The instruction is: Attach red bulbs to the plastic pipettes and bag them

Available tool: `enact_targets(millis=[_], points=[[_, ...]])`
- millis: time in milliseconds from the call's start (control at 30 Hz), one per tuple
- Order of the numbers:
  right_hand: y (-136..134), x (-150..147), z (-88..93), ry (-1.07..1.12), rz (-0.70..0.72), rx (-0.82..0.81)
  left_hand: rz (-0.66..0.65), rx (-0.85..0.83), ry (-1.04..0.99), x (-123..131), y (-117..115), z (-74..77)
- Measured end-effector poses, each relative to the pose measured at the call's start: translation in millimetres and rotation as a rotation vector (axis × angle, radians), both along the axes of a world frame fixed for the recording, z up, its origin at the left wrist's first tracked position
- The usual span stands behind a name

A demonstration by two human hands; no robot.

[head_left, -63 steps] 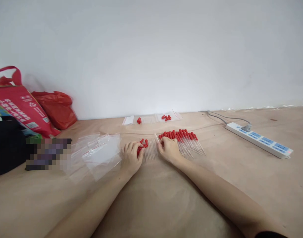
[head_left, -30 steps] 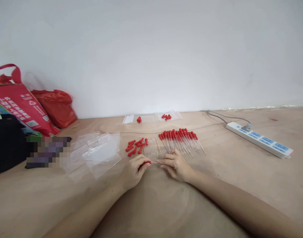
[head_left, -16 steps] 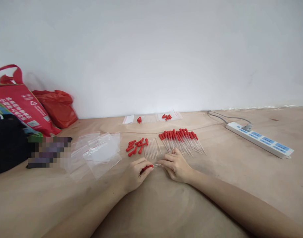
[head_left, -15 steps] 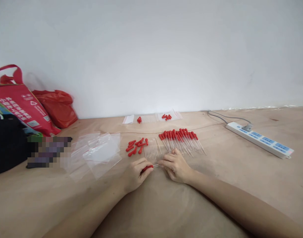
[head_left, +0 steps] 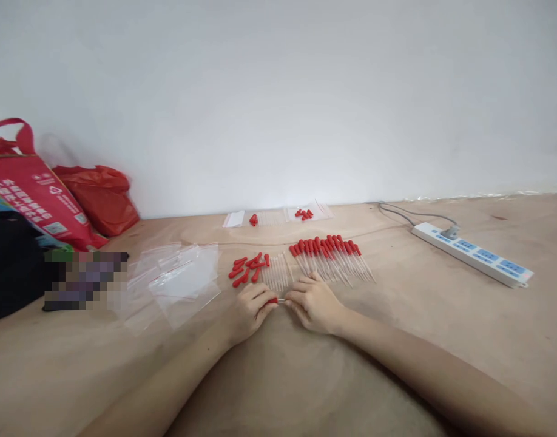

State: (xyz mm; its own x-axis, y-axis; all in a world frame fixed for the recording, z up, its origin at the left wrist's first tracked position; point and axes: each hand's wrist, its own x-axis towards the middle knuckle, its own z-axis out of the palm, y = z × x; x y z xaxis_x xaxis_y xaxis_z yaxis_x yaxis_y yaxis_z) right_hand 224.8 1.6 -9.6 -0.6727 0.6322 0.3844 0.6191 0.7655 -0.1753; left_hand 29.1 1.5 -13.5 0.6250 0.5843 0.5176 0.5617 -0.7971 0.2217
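Closed around a red rubber bulb (head_left: 272, 300), my left hand (head_left: 252, 309) hides most of it. My right hand (head_left: 315, 305) pinches a thin clear glass tube (head_left: 281, 300); a short length shows between the hands, meeting the bulb's open end. Just beyond my left hand lie several loose red bulbs (head_left: 249, 268). Beside them is a row of bare glass tubes (head_left: 275, 273). Past my right hand, several droppers (head_left: 333, 258) lie side by side, red bulbs pointing away from me.
Clear zip bags (head_left: 182, 279) lie to the left. Farther back are a bag with red bulbs (head_left: 321, 210) and more tubes (head_left: 270, 217) near the wall. A power strip (head_left: 472, 254) sits at right; a red shopping bag (head_left: 37, 188) and red plastic bag (head_left: 99, 197) stand at left.
My hands have drawn slightly closer together, and less of the glass tube and bulb shows between them. The whole view has shifted a little.
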Motion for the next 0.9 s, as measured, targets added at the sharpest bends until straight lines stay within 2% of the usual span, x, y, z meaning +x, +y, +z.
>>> enact_targets(millis=[100, 167, 267, 367, 500, 700, 900], points=[[2.7, 1.0, 12.3, -0.095, -0.076, -0.034, 0.053, 0.052, -0.044, -3.9, 6.9, 1.0], [11.0, 5.3, 17.3, -0.090, -0.171, -0.115, 0.156, 0.083, -0.072, -8.6, 11.1, 1.7], [32.7, 12.1, 19.0, 0.091, -0.360, -0.253, 0.370, 0.133, -0.107, -18.1, 18.7, 1.2], [55.1, 10.1, 16.6, 0.241, -0.503, -0.266, 0.518, 0.141, -0.113, -25.5, 26.2, -1.0], [69.7, -7.1, 11.2, 0.153, -0.588, -0.213, 0.543, 0.110, -0.109, -27.0, 29.6, -3.8], [72.3, -20.9, 4.3, -0.028, -0.624, -0.199, 0.540, 0.080, -0.094, -24.8, 27.3, -5.4], [71.0, -22.3, 8.2, -0.016, -0.632, -0.220, 0.640, 0.057, -0.023, -18.5, 37.1, 4.5]])
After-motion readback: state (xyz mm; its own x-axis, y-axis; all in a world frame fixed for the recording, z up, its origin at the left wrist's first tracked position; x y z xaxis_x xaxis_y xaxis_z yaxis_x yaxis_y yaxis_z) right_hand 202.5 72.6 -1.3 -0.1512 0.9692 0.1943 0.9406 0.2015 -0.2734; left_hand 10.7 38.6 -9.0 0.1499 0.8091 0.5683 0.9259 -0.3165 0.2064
